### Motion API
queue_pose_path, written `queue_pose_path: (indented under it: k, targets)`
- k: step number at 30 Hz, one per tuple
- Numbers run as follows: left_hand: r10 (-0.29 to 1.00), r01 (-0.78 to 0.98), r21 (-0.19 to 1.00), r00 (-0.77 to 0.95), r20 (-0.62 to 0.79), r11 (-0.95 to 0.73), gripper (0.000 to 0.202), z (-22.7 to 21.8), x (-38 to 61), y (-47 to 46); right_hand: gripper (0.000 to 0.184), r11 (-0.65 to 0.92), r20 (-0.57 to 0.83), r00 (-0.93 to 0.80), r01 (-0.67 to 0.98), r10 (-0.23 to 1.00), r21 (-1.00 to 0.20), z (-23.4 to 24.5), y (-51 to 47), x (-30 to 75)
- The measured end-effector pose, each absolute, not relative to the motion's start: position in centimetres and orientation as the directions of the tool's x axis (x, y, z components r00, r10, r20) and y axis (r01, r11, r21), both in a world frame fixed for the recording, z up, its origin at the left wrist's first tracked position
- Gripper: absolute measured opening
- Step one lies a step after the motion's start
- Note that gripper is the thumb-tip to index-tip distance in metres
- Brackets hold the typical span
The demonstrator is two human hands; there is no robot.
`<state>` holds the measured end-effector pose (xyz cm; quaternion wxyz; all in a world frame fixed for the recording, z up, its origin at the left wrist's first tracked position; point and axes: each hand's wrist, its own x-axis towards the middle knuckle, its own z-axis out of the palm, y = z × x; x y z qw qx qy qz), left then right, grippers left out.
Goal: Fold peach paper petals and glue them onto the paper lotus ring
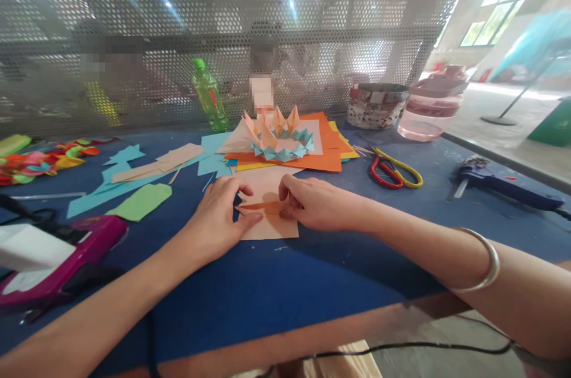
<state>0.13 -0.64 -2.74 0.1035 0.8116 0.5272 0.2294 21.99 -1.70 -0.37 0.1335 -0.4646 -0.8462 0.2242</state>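
Note:
A peach paper sheet (267,229) lies flat on the blue tabletop (285,283), just in front of me, with a narrow orange strip or fold (261,207) across its middle. My left hand (216,220) grips the sheet's left edge, thumb lying on the paper near the strip. From the right, my right hand (312,202) pinches the sheet and the strip's right end between its fingertips. My two hands are close together, and they hide the sheet's upper left part.
Behind the hands stands a folded paper lotus (279,143) on orange sheets (323,158). Scissors (392,169) and a blue glue gun (499,184) lie right; a magenta glue gun (66,259) and teal paper (134,184) lie left. A perforated metal screen (223,9) backs the table.

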Motion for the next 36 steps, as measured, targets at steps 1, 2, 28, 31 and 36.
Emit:
queue_pose_path:
  k: [1, 2, 28, 31, 36]
  targets:
    - [0.904, 0.807, 0.413, 0.342, 0.259, -0.423, 0.031, -2.7, 0.1, -0.7, 0.016, 0.469, 0.017, -0.537, 0.721, 0.844, -0.51, -0.4, -1.6, 22.1]
    - [0.903, 0.805, 0.414, 0.346, 0.255, -0.426, 0.03, -2.6, 0.1, -0.8, 0.016, 0.47, 0.019, -0.538, 0.719, 0.843, -0.512, -0.4, -1.6, 22.1]
    - [0.791, 0.721, 0.332, 0.515, 0.331, -0.609, 0.018, -2.0, 0.4, -1.6, 0.026, 0.43, 0.032, -0.486, 0.741, 0.874, -0.516, -0.7, -1.5, 21.7]
    - [0.757, 0.697, 0.302, 0.567, 0.324, -0.651, 0.018, -1.9, 0.5, -1.9, 0.022, 0.449, 0.06, -0.494, 0.724, 0.867, -0.524, -0.8, -1.4, 21.8]
    - [0.751, 0.688, 0.304, 0.576, 0.323, -0.659, 0.017, -2.0, 0.4, -1.8, 0.017, 0.465, 0.076, -0.506, 0.711, 0.859, -0.528, -0.9, -1.4, 21.9]
